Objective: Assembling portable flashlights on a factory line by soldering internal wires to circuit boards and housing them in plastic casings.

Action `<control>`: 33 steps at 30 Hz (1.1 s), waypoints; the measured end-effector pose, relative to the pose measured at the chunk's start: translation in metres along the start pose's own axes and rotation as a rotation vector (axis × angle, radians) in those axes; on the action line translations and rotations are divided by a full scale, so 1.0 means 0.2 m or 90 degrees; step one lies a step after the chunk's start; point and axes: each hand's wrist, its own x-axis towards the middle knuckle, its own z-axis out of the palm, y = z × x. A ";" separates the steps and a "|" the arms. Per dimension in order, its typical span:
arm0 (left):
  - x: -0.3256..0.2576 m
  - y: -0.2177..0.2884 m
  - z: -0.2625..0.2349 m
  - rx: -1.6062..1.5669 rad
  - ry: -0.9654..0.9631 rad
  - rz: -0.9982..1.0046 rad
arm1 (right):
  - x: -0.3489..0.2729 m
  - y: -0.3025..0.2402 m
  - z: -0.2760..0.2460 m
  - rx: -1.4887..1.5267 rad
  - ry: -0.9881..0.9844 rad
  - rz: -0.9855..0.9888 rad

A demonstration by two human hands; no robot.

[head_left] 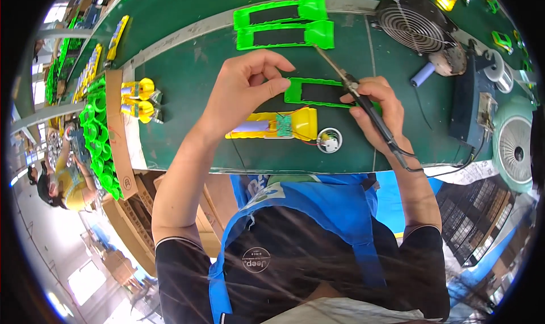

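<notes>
My right hand [379, 111] is wrapped round a soldering iron [372, 113], whose metal tip slants up and left towards the far green casings. That hand's fingertips are at the right end of a green plastic casing [293, 91] with a black panel set in it. At the casing's left end is my left hand [247, 85], its thumb and index finger apart with nothing visible between them. Below lies a yellow housing [306, 124] with a battery and a green circuit board [284, 125]. Thin wires run from it to a round white part [330, 140].
Two more green casings [284, 37] lie at the far side. A black fan [409, 26], a solder spool [498, 68] and a dark box unit [471, 105] stand right. At left, yellow lamps [139, 91] lie beside a carton [116, 131] and green parts [96, 136].
</notes>
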 end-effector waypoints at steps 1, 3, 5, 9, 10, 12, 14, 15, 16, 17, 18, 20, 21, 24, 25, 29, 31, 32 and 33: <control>0.00 -0.03 -0.02 -0.069 -0.013 -0.041 | -0.02 0.00 0.02 0.043 0.014 0.051; -0.01 -0.09 -0.06 -0.081 -0.047 -0.099 | -0.01 0.03 0.02 0.077 0.007 0.041; -0.02 -0.12 -0.06 -0.096 -0.051 -0.099 | 0.01 0.03 -0.01 0.065 -0.018 0.017; -0.02 -0.10 -0.08 -0.066 -0.100 -0.104 | 0.02 -0.08 -0.06 -0.033 -0.009 -0.047; -0.02 -0.08 -0.08 -0.071 -0.100 -0.102 | 0.01 -0.10 -0.09 -0.041 -0.005 -0.047; -0.03 -0.06 -0.09 -0.022 -0.114 -0.071 | -0.03 -0.13 -0.10 0.021 0.056 0.071; -0.03 -0.09 -0.08 0.053 -0.085 0.008 | -0.03 -0.21 -0.12 0.118 0.089 0.277; -0.03 -0.10 -0.07 0.130 -0.057 0.088 | -0.02 -0.22 -0.14 0.080 0.102 0.327; -0.02 -0.10 -0.08 0.127 -0.057 0.088 | -0.02 -0.22 -0.17 0.147 0.109 0.360; -0.02 -0.10 -0.08 0.213 -0.056 0.162 | -0.01 -0.21 -0.18 0.214 0.117 0.392; -0.01 -0.09 -0.08 0.298 -0.058 0.238 | -0.01 -0.20 -0.18 0.267 0.140 0.401; 0.02 -0.06 -0.08 0.362 -0.067 0.266 | 0.00 -0.16 -0.19 0.290 0.139 0.433; 0.03 -0.05 -0.07 0.432 -0.075 0.292 | 0.00 -0.15 -0.19 0.319 0.137 0.461; 0.05 -0.05 -0.05 0.456 -0.078 0.321 | 0.01 -0.13 -0.16 0.301 0.100 0.483; 0.05 -0.04 -0.05 0.471 -0.078 0.318 | 0.01 -0.13 -0.15 0.294 0.101 0.487; 0.08 -0.05 -0.04 0.497 -0.089 0.322 | 0.00 -0.10 -0.13 0.321 0.117 0.510; 0.09 -0.05 -0.02 0.522 -0.095 0.330 | 0.00 -0.09 -0.11 0.344 0.097 0.512; 0.10 -0.05 -0.02 0.547 -0.102 0.336 | 0.02 -0.10 -0.11 0.341 0.097 0.511; 0.10 -0.07 -0.01 0.568 -0.104 0.341 | 0.02 -0.10 -0.11 0.308 0.073 0.534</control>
